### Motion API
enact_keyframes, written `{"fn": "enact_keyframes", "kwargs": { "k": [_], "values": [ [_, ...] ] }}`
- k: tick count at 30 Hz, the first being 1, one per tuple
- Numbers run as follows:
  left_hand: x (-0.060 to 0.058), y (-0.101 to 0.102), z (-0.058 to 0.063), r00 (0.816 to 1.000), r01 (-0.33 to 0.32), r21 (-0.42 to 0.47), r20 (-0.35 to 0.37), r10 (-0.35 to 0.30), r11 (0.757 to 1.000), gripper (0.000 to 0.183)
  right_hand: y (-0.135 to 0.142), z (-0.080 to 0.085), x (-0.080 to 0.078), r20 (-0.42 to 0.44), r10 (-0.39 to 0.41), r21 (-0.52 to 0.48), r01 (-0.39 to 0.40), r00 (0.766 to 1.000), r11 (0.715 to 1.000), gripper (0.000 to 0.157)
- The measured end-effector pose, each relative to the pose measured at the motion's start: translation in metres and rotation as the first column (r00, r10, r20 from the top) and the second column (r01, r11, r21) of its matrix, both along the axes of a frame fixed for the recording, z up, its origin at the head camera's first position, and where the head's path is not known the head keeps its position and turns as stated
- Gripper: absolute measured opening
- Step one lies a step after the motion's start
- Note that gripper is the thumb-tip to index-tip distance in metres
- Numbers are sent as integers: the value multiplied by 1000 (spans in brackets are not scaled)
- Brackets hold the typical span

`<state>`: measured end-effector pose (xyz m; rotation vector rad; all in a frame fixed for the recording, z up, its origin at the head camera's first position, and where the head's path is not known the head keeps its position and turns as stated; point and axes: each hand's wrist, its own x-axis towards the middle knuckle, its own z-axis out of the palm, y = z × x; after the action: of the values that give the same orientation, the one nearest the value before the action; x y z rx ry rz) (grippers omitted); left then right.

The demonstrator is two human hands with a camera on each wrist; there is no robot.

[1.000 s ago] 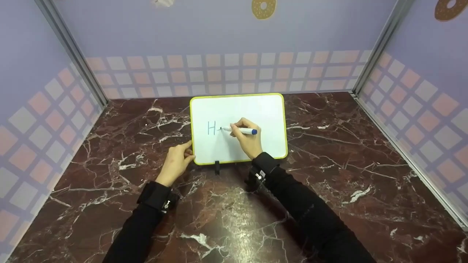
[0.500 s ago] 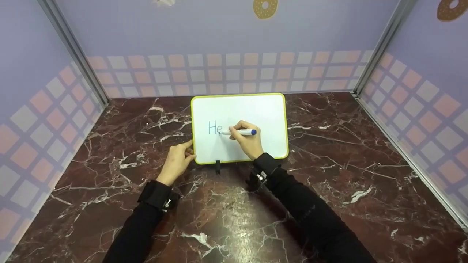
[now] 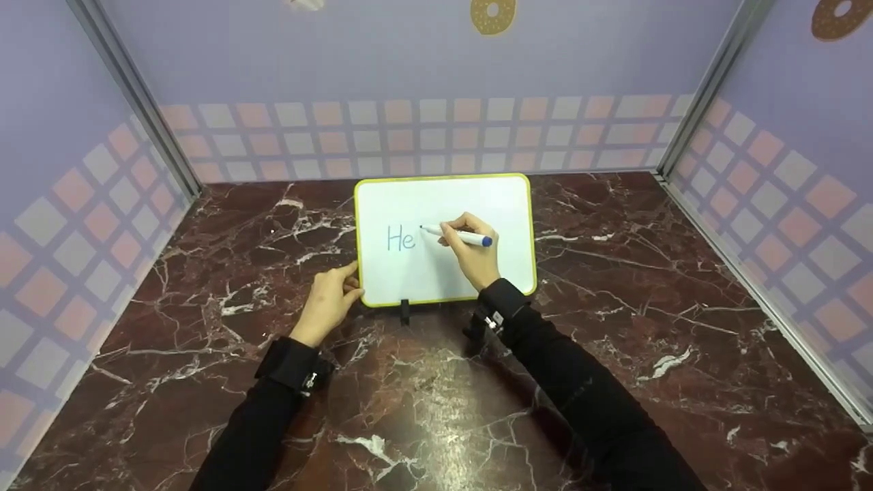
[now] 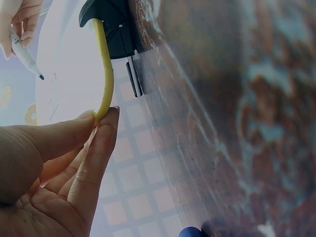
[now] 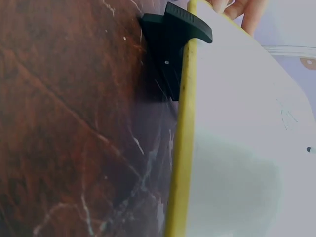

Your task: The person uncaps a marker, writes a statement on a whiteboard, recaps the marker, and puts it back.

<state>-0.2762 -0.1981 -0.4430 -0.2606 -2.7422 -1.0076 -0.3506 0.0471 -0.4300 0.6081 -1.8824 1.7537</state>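
A whiteboard (image 3: 443, 198) with a yellow rim stands propped on the table, with "He" written on it in thin blue-looking strokes. My right hand (image 3: 474, 252) holds a white marker (image 3: 470, 237) with a blue end, its dark tip just right of and above the "e". In the left wrist view the same marker (image 4: 23, 55) points at the board. My left hand (image 3: 327, 300) pinches the board's lower left corner; the thumb and fingers (image 4: 96, 163) meet on the yellow rim (image 4: 105, 74). The right wrist view shows only the board's side, not the right hand.
A black stand clip (image 3: 405, 311) grips the board's bottom edge and rests on the dark red marbled table (image 3: 614, 327). Checkered walls (image 3: 436, 136) enclose the back and sides. A blue rounded thing (image 4: 190, 232) shows at the left wrist view's bottom edge.
The letter "e" has been written beside the "H". The right hand has then shifted the marker up and slightly right. My left hand has stayed on the corner.
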Motion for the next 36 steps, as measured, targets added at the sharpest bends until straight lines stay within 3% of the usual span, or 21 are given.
{"fn": "enact_keyframes", "kwargs": {
  "k": [4, 11, 19, 23, 31, 36],
  "values": [
    [0, 1, -1, 1000, -7, 4, 0, 7, 1000, 54, -2, 2, -1, 33, -13, -8, 13, 999, 1000, 14],
    [-1, 2, 0, 1000, -6, 18, 4, 6, 1000, 53, -3, 21, 21, 30, 0, 9, 0, 1000, 1000, 13],
    [-2, 1, 0, 1000, -7, 2, 7, 7, 1000, 54, 4, 18, 31, 21, 48, 102, -50, 999, 994, 14],
    [-2, 0, 1, 1000, -7, -5, 1, 7, 1000, 55, 8, 17, 33, 11, 70, 124, -71, 998, 990, 15],
    [-1, 0, 1, 1000, -7, -3, -5, 7, 1000, 54, 12, 22, 27, 30, -10, 31, 9, 1000, 999, 12],
    [0, 0, 1, 1000, -4, 8, -3, 4, 1000, 54, 11, 26, 22, 26, -6, 7, 5, 1000, 1000, 11]
  ]
}}
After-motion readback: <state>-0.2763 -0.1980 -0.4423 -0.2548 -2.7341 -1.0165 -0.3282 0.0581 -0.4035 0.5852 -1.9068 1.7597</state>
